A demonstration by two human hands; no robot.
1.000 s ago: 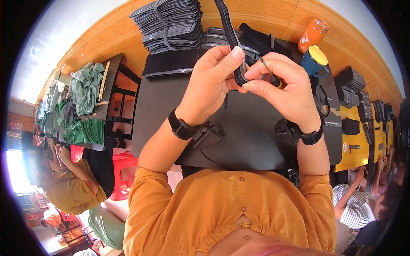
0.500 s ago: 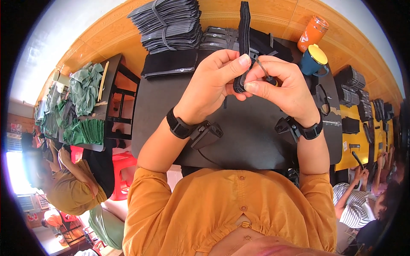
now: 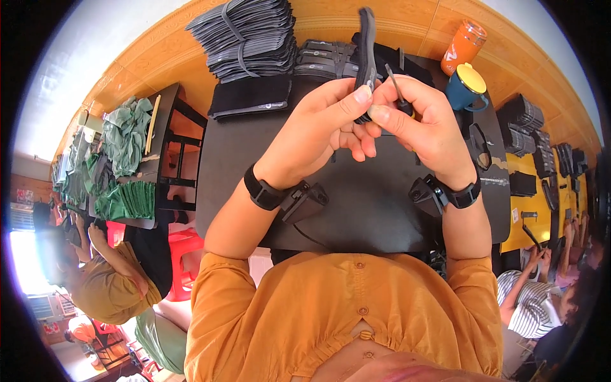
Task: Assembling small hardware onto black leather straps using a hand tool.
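Strip (image 3: 367, 48), end hidden, is pinched by left fingers (image 3: 349, 107) and right fingers (image 3: 398, 123), the latter gripping a half-hidden tool (image 3: 403, 106).

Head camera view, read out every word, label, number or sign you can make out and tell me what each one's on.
Orange bottle: a white marking, not copied here.
Folded black fabric: pale print, too small to read surely.
Grey folded pieces: tiny pale marks, too small to read.
White label on the yellow table: too blurred to read.
Held strip: no lettering shows.
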